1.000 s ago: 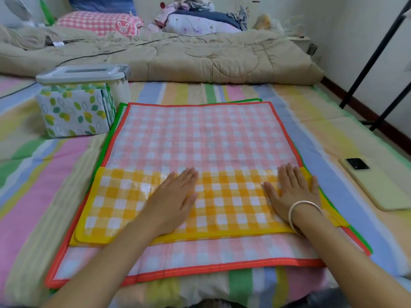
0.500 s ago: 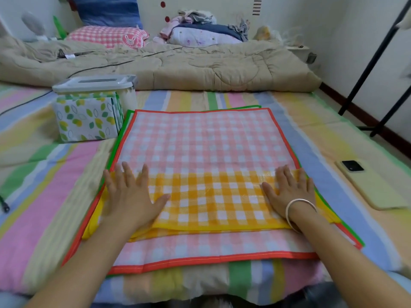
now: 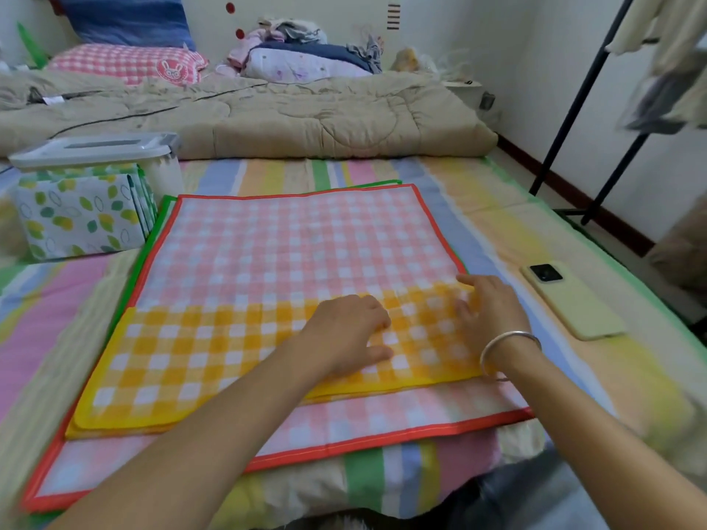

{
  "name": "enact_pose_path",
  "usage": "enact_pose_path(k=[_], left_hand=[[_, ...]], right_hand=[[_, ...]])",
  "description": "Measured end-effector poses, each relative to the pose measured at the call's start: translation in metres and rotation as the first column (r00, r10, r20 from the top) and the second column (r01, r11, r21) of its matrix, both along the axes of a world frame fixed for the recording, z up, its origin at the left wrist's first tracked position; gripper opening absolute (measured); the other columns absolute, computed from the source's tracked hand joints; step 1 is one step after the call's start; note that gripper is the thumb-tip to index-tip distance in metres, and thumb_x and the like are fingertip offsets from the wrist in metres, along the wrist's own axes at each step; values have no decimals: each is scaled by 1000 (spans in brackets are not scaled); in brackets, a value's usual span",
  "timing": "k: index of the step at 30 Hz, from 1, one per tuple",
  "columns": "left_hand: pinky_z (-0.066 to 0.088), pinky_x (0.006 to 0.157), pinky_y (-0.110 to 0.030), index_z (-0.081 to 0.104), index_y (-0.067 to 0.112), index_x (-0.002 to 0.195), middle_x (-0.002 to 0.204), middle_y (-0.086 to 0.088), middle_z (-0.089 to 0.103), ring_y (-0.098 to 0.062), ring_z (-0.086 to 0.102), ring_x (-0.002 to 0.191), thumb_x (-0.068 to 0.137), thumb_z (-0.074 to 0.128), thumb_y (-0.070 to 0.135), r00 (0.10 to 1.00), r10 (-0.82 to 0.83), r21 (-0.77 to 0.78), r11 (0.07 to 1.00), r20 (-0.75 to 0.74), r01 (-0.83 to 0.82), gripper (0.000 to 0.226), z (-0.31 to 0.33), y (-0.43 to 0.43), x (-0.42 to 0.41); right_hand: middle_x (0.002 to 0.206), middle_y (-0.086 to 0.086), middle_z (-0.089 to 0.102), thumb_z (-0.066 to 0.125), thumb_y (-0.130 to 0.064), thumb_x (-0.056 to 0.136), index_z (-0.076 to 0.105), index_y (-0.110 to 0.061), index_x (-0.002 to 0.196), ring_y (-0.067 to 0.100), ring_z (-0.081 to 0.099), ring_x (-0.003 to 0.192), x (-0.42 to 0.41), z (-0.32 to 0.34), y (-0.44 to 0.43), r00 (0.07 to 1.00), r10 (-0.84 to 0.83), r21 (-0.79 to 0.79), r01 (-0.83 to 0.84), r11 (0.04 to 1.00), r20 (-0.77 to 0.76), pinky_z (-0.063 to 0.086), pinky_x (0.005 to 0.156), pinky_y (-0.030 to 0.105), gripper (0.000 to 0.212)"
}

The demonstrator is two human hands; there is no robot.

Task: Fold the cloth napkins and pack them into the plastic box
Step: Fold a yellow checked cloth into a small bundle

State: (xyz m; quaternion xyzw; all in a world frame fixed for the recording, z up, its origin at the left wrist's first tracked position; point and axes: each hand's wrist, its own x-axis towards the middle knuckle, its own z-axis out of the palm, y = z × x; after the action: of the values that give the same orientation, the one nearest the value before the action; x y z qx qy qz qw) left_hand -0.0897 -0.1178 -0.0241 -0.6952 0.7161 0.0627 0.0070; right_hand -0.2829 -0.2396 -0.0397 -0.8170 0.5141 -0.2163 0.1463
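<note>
While the yellow checked napkin (image 3: 199, 357) is already doubled into a long band, it is not yet reduced to a size fit for packing, so the task is judged to be somewhere in its middle. The band is laid across the near part of a pink checked napkin (image 3: 298, 242), which is spread flat on the bed (image 3: 497, 208) with a green-edged napkin (image 3: 153, 231) showing beneath it; both of these are seen unfolded. The left hand (image 3: 344, 330) is rested on the middle of the band with its fingers bent, and whether cloth is pinched in that grip cannot be told. The right hand (image 3: 489, 311), blurred, is spread over the band's right end with nothing clasped. At far left the plastic box (image 3: 164, 174) is stood with its lid (image 3: 95, 147) on top, and folded leaf-patterned napkins (image 3: 76, 216) are set upright at it; whether they are inside or just in front cannot be told. Cross-folding, two more napkins and the packing are judged to be left.
</note>
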Motion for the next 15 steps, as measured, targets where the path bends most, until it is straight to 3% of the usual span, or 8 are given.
enact_pose_path(k=[5, 8, 11, 15], left_hand=[[43, 94, -36, 51, 30, 138, 160, 16, 29, -20, 49, 131, 94, 45, 66, 999, 48, 37, 998, 26, -49, 57, 4, -16, -7], [41, 84, -36, 50, 27, 133, 153, 12, 40, -21, 53, 124, 97, 41, 64, 997, 76, 62, 995, 21, -78, 53, 3, -23, -8], [36, 76, -34, 46, 24, 128, 138, 9, 49, -20, 57, 111, 93, 44, 68, 997, 70, 72, 995, 21, -72, 56, 0, -27, -7], [43, 79, -35, 43, 26, 131, 136, 13, 48, -17, 57, 108, 74, 53, 85, 999, 42, 96, 994, -7, -42, 83, -4, -28, -6]], right_hand=[[146, 1, 45, 47, -19, 99, 48, -23, 140, 25, 36, 134, 7, 7, -38, 924, 160, -42, -185, 982, -349, 34, 104, 37, 41], [141, 3, 47, 53, -26, 95, 46, -27, 140, 27, 45, 126, 19, 18, -62, 815, 238, 101, -218, 971, -528, 42, 98, 37, 45], [129, 4, 51, 67, -32, 85, 52, -26, 131, 25, 52, 115, 29, 27, -77, 758, 298, 206, -217, 954, -580, 44, 96, 36, 48], [110, 3, 64, 75, -42, 78, 62, -19, 112, 23, 61, 96, 37, 35, -86, 718, 303, 293, -143, 945, -627, 51, 80, 34, 44]])
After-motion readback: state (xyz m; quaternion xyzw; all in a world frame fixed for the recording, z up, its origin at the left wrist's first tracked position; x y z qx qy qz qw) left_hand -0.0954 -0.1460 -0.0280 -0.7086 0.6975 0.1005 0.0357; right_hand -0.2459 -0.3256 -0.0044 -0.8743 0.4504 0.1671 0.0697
